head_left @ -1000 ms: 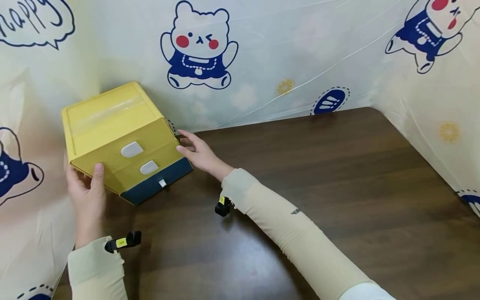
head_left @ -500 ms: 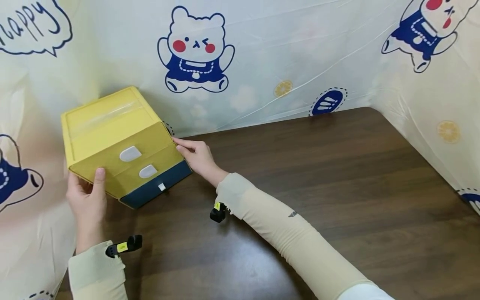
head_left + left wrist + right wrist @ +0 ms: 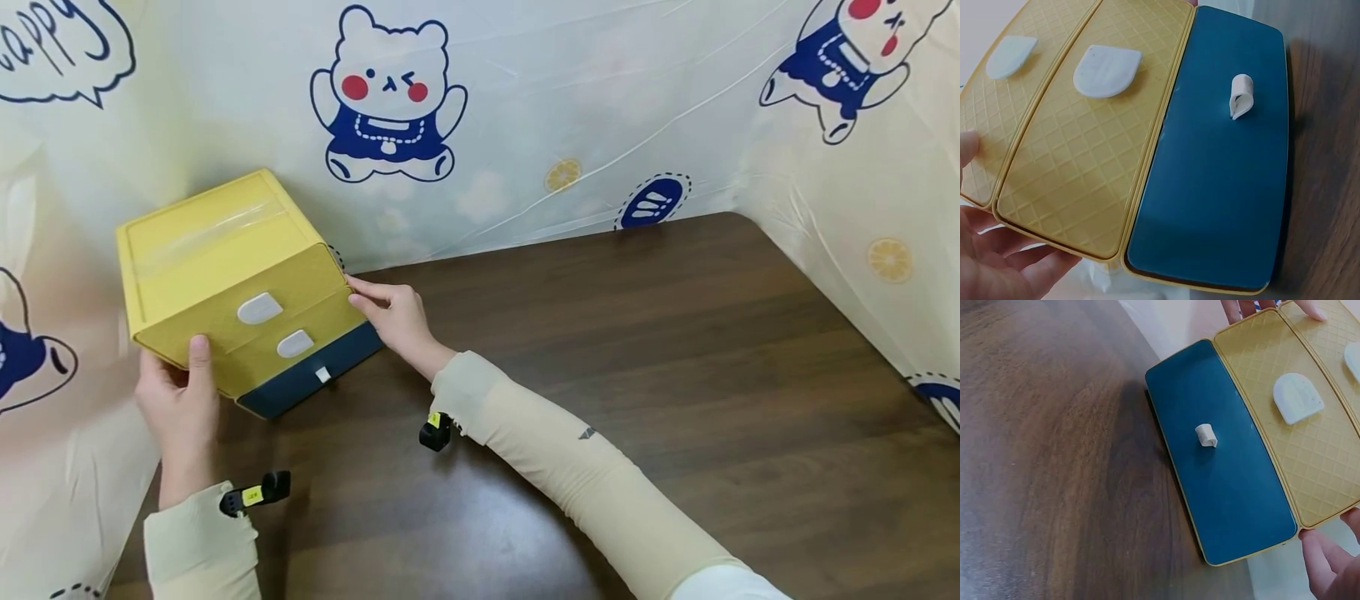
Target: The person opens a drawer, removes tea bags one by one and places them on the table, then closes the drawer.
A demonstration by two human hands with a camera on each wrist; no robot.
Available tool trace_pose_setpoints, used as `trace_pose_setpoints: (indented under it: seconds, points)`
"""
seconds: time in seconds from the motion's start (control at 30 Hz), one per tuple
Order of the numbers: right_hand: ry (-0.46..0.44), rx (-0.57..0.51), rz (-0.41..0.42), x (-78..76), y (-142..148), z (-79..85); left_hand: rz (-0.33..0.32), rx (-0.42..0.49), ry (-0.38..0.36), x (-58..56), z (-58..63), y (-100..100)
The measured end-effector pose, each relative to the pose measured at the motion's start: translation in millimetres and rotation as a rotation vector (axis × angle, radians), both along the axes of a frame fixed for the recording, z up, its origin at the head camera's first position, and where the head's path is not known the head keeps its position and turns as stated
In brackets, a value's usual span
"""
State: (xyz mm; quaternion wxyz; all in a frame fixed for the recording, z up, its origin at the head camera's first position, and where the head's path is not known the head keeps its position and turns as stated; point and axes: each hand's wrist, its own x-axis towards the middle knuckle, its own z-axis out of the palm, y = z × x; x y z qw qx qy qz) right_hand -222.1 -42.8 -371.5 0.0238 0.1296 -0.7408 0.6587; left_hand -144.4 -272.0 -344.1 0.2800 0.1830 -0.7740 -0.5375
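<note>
A yellow tabletop drawer box [image 3: 202, 258] sits at the table's left back, turned at an angle. Its two upper drawer fronts are yellow and quilted, each with a rounded white tab [image 3: 1107, 71]. The bottom drawer front [image 3: 1216, 481] is dark blue, with a small rolled white pull [image 3: 1242, 95]. My left hand [image 3: 180, 408] grips the box's left side, thumb on the front and fingers round the side. At the right edge, my right hand [image 3: 401, 321] holds the box by thumb and fingers, near the middle drawer. All drawers look pushed in.
Brown wood table [image 3: 637, 375] extends to the right of the box. A printed plastic sheet [image 3: 525, 100] with bear drawings hangs behind and at both sides, close to the box. Each sleeve carries a black wrist camera [image 3: 255, 493].
My right hand has gone from spread fingers beside the box to fingers drawn together at its right edge. The left hand keeps its grip; the box looks nearly still.
</note>
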Motion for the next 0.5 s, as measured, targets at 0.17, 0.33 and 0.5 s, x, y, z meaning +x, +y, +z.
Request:
trace_pose_setpoints:
  seconds: [0.17,0.33,0.5]
  points:
    - [0.008,-0.014,0.003,4.3,7,1.0,-0.007,-0.049,-0.023,1.4,1.2,5]
    - [0.037,-0.001,-0.021,8.7,16,-0.9,-0.030,-0.087,-0.043,4.2,2.2,11]
    - [0.089,0.048,-0.055,11.0,26,-1.8,-0.062,-0.122,-0.005,4.3,1.0,18]
